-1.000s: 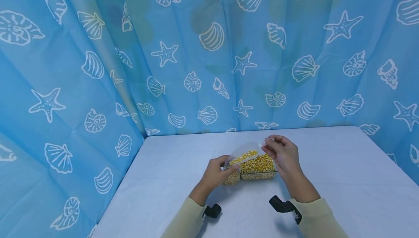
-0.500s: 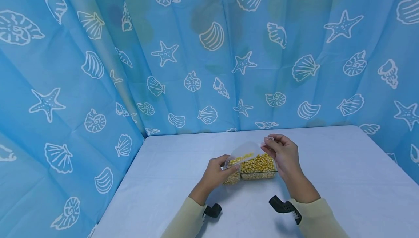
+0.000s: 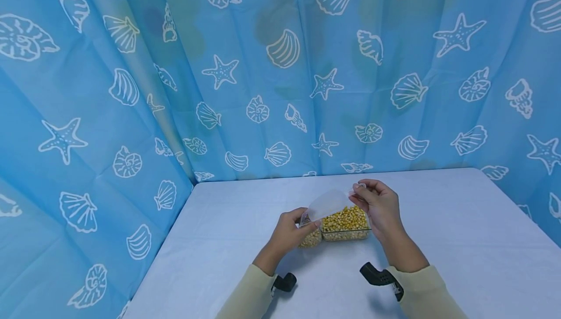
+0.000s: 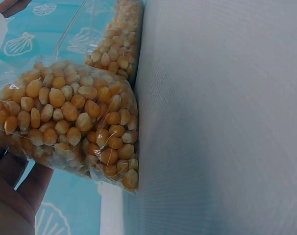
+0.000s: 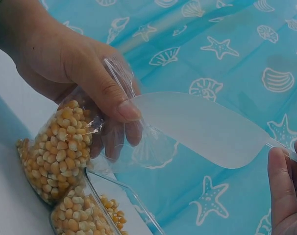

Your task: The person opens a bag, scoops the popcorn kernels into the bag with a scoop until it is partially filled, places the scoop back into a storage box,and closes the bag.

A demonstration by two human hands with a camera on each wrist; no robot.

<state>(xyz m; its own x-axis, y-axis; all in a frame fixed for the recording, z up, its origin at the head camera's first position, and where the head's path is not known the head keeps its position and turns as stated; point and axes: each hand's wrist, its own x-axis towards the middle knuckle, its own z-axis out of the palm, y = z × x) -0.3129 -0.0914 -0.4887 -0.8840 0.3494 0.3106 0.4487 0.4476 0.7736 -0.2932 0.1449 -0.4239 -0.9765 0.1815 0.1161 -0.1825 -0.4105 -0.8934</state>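
My left hand (image 3: 287, 234) grips the top of a clear plastic bag (image 4: 65, 112) whose lower part bulges with yellow corn kernels. In my right hand (image 3: 380, 208), thumb and fingers pinch the thin handle of a translucent white scoop (image 5: 202, 129). The scoop slants down toward the left, its tip at the bag's mouth between my left thumb and fingers; its blade bears no kernels. Right beside the bag stands a rectangular glass container (image 3: 346, 236) full of corn kernels (image 3: 344, 219), partly under the scoop in the head view.
A white cloth-covered table (image 3: 219, 241) lies under everything. Behind it and at the sides hangs a blue curtain (image 3: 245, 134) with white shell prints. Black wrist cameras (image 3: 286, 282) sit at both sleeve cuffs.
Yellow kernels that covered the scoop have slid off its blade toward the bag, leaving it bare. Both hands keep nearly the same place and grip.
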